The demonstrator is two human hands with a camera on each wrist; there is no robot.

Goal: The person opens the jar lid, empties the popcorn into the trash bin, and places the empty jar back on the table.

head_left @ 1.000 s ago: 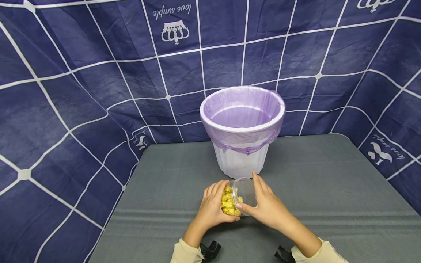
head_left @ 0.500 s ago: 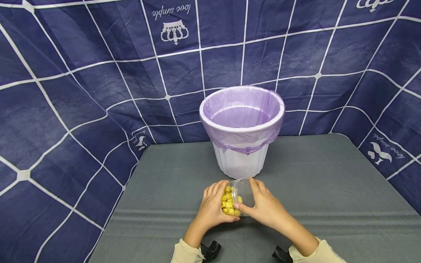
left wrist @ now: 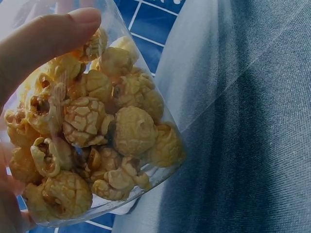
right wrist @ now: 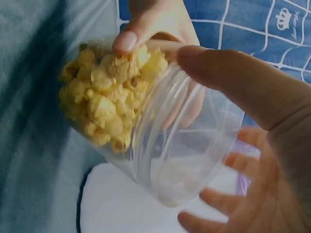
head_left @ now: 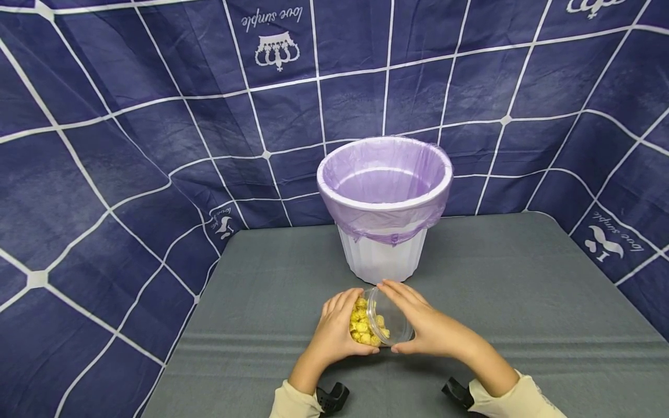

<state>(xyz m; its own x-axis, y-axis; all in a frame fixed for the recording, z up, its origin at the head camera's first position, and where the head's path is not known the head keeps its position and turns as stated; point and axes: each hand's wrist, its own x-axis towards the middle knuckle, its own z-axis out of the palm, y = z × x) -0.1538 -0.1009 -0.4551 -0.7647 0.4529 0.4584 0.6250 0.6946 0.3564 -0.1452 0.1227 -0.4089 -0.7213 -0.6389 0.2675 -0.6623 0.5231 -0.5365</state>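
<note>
A clear plastic jar (head_left: 393, 325) is tipped on its side close over the grey table, its see-through end turned to the right. Yellow popcorn (head_left: 362, 330) gathers in its left part. My left hand (head_left: 331, 332) grips that filled part, fingers over the top and thumb below; its thumb (left wrist: 53, 34) crosses the jar wall in the left wrist view. My right hand (head_left: 436, 328) spans the clear end with loosely stretched fingers. In the right wrist view its thumb overlaps the ridged band (right wrist: 163, 114), while its blurred, spread fingers (right wrist: 218, 204) lie along the end's edge.
A white bin (head_left: 384, 261) with a purple liner (head_left: 392, 223) stands just behind the hands on the grey table (head_left: 272, 278). Blue cloth (head_left: 355, 110) with white lines hangs at the back and both sides. Black straps (head_left: 333, 397) sit at the wrists.
My right hand has turned round the clear end: its fingertips have moved left over the top, and its thumb has dropped from the ridged band to the lower edge. My left hand keeps its grip.
</note>
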